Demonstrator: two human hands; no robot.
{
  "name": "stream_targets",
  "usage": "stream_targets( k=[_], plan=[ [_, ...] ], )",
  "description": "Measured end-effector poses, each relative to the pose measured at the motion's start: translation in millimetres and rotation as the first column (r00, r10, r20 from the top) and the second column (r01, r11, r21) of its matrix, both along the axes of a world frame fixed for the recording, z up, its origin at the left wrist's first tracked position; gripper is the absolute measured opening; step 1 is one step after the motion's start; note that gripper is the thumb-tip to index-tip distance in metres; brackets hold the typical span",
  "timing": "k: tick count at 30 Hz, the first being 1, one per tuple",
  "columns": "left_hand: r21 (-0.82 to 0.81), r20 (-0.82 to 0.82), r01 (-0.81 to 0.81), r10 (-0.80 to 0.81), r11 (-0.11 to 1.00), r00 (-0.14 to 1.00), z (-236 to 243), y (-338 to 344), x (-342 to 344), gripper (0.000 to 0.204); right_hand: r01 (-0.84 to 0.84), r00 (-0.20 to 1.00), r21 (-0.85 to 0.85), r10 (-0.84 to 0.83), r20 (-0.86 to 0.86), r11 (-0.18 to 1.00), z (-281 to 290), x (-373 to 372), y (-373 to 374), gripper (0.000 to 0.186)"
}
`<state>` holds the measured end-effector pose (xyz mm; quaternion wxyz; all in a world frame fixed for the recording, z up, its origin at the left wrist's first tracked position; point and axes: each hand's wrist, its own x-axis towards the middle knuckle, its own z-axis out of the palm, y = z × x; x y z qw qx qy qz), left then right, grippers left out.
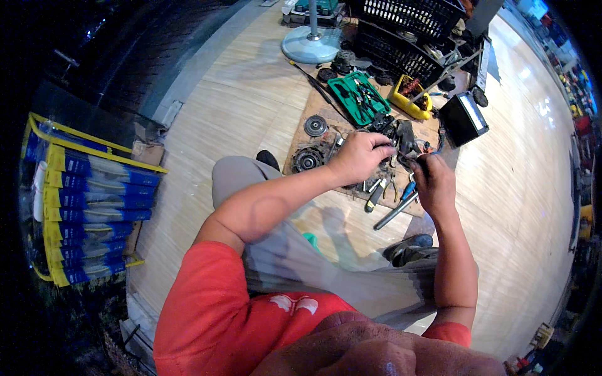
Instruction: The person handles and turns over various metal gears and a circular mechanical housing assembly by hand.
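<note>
Over a brown cardboard sheet point(301, 141), my left hand point(362, 156) has thumb and forefinger brought together at a dark, greasy part; what it pinches is too small to name. Close by on the right, my right hand point(435, 180) is closed, fingers curled, at the same cluster of dark parts point(406, 139). Its fingertips hide whatever they hold. Beside my left wrist lie a round metal gear-like part point(308, 160) and a smaller metal disc point(315, 126). Below the hands are pliers point(375, 195), a blue-handled tool point(409, 190) and a metal tube point(396, 211).
Beyond the hands are an open green tool case point(359, 98), a yellow container point(410, 98), a black box-shaped battery point(464, 119) and black crates point(401, 53). A round stand base point(311, 47) stands behind. At far left is a yellow rack point(53, 207) with blue packages.
</note>
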<state>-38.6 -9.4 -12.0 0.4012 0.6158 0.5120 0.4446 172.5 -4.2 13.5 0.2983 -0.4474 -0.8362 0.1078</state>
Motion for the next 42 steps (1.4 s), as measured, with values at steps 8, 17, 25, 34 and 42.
stream_targets(
  k=[8, 17, 25, 34, 42],
  plan=[
    [-0.020, -0.055, 0.009, -0.010, 1.000, 0.998, -1.0, 0.3, 0.1, 0.019, 0.061, 0.998, -0.062, -0.058, 0.039, 0.996, 1.5, -4.7, -3.7, 0.024],
    [0.084, -0.097, -0.022, 0.030, 0.996, 0.995, -10.6, 1.2, 3.0, 0.020, 0.083, 0.996, -0.093, -0.080, 0.032, 0.992, -5.8, -1.7, -2.5, 0.023],
    [-0.158, -0.169, 0.027, -0.054, 0.987, 0.984, 2.2, 26.0, -16.0, 0.043, 0.006, 0.994, -0.105, 0.005, 0.106, 0.994, -18.8, 7.9, 7.2, 0.018],
    [0.035, 0.147, -0.060, 0.054, 0.998, 0.988, 74.9, 31.6, -104.6, 0.025, 0.076, 0.992, -0.126, -0.063, 0.106, 0.989, -16.7, 11.9, 7.1, 0.025],
    [0.128, -0.348, 0.116, -0.065, 0.985, 0.935, 75.0, 47.3, -106.2, 0.027, 0.026, 0.990, -0.115, -0.009, 0.139, 0.993, -35.8, 3.9, 13.5, 0.024]
  ],
)
